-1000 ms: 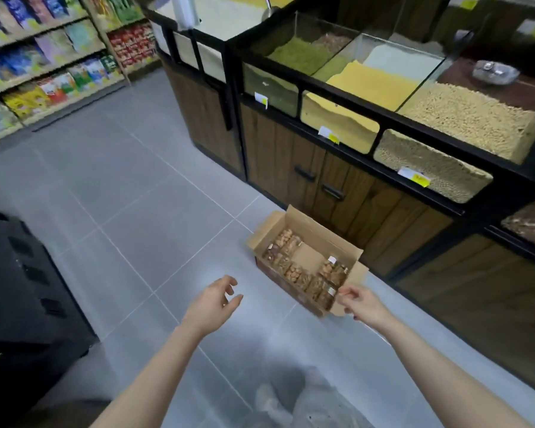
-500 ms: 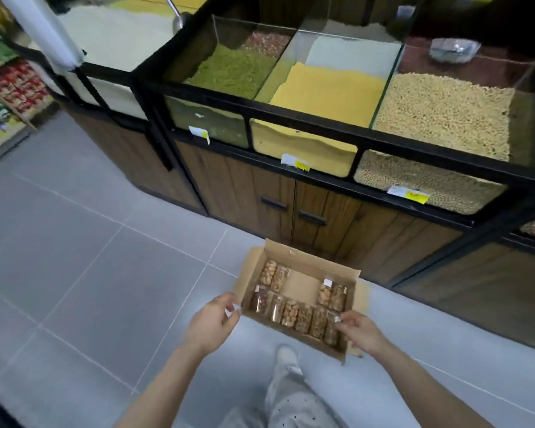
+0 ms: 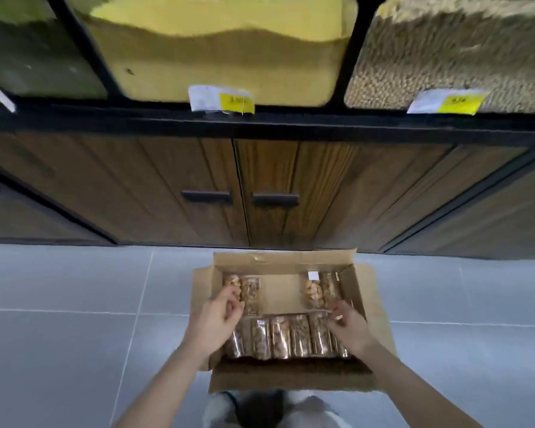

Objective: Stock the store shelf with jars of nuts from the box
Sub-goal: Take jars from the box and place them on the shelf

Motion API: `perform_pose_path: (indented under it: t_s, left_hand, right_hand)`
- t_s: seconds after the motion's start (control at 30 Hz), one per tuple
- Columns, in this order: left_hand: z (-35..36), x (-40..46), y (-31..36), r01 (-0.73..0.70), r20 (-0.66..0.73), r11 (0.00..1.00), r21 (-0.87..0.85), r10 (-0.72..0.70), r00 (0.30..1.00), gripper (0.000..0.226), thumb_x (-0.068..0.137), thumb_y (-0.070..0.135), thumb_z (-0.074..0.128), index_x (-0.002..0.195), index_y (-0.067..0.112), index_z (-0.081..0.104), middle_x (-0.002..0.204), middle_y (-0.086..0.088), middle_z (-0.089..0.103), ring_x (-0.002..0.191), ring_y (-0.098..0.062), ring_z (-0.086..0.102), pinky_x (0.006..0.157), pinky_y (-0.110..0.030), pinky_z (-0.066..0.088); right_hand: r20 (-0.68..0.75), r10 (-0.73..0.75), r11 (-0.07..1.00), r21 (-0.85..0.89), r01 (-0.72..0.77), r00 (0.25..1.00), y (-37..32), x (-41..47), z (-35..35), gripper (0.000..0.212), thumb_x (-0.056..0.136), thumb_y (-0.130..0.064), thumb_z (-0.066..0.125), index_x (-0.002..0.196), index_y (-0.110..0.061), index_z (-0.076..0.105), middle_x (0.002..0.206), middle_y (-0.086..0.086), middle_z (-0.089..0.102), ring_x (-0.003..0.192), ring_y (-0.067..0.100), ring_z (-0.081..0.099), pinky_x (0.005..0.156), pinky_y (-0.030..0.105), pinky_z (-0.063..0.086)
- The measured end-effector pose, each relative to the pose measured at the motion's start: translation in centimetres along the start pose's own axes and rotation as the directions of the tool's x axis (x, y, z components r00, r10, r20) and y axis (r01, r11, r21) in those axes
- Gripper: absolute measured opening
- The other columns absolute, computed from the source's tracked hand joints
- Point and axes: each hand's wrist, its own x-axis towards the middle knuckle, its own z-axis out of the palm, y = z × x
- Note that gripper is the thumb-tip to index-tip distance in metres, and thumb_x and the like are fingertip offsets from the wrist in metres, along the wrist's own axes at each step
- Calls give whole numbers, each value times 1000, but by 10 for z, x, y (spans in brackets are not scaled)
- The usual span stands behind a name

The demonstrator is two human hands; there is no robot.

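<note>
Jars [image 3: 289,335] of nuts lie on their sides in an open cardboard box [image 3: 357,291] on the grey tiled floor [image 3: 74,304], low in the middle of the frame. One row of about six runs across the near half of the box; two more jars lie at the far left and two at the far right, with bare cardboard between them. Motion blur softens everything, so the labels and the kinds of nut cannot be read.

Both forearms come up from the bottom edge. The left hand [image 3: 215,319] hovers over the left end of the box with fingers loosely curled; it covers part of the far-left jars and the end of the near row, and whether it touches or holds any jar cannot be told. The right hand [image 3: 348,327] is over the right end, fingers bent, fingertips near a far-right jar; its grip is likewise unclear, and it hides the last jar of the row.

Behind the box stands a wooden cabinet [image 3: 167,186] with two dark handles at mid-frame. Above it, bins of yellow grain [image 3: 223,50] and tan beans [image 3: 445,50] are cut off by the top edge, with blurred yellow price tags [image 3: 221,99] below them. A shoe and trouser legs show dimly at the bottom centre.
</note>
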Motion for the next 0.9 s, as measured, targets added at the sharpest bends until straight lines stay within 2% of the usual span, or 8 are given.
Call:
perform_pose_path:
  t_s: [0.1,0.17,0.23,0.3,0.43,0.57,0.7,0.9]
  left_hand:
    - [66,54,-46,-49,40,999,-10,49,998,22,94,32,51,116,28,53,88,19,61,75,0,58,71,-27,50]
    - [107,87,-75,-98,62,995,4,98,993,28,94,33,51,120,25,54,96,16,63,80,-2,60,74,-26,50]
    - [141,118,-99,-133,85,991,1,132,988,28,94,31,51,120,21,54,100,12,63,85,-6,60,79,-28,51]
    - [170,143,-116,-134,69,990,-50,137,988,24,94,27,53,117,19,55,98,11,63,87,-7,61,81,-30,51]
    - [210,176,-140,-183,32,980,-82,186,982,18,94,24,53,112,20,55,88,17,57,78,-1,57,67,-16,41]
    - [230,187,-151,-208,35,972,-111,213,976,17,93,23,54,110,22,55,86,17,57,77,3,55,66,-14,39]
    - [228,179,-159,-202,25,975,-94,205,978,20,93,27,55,112,22,55,87,16,59,78,0,58,69,-20,44]
    - [219,171,-142,-115,87,983,-144,128,988,27,92,47,47,104,23,51,92,15,56,87,-5,55,79,-26,42]
  right_hand:
    - [-42,-10,999,-53,8,999,44,73,47,51,88,-23,58,135,-14,41,123,7,57,99,23,61,86,35,50]
    - [-79,-32,994,-104,24,996,72,120,75,60,86,-25,59,140,-18,35,144,10,39,125,28,48,102,39,42]
    - [-132,-41,988,-152,20,990,92,162,99,62,86,-27,59,142,-23,31,153,13,21,136,31,34,109,40,35]
    - [-206,-37,984,-176,0,978,107,195,117,63,86,-26,60,141,-22,32,150,16,20,135,33,32,110,37,31]
    - [-306,-38,966,-254,-43,951,130,241,150,76,84,-26,62,145,-20,18,138,14,30,131,33,32,107,41,33]
    - [-259,-32,974,-227,-29,965,131,259,163,87,85,-21,61,146,-35,1,136,15,24,122,37,41,100,45,42]
    - [-203,-48,996,-81,33,978,129,252,154,87,85,-20,60,145,-37,0,135,17,25,121,39,42,107,46,35]
    - [-50,-428,899,73,431,902,91,206,170,89,82,-19,61,144,-36,1,135,4,28,125,18,36,108,30,31]
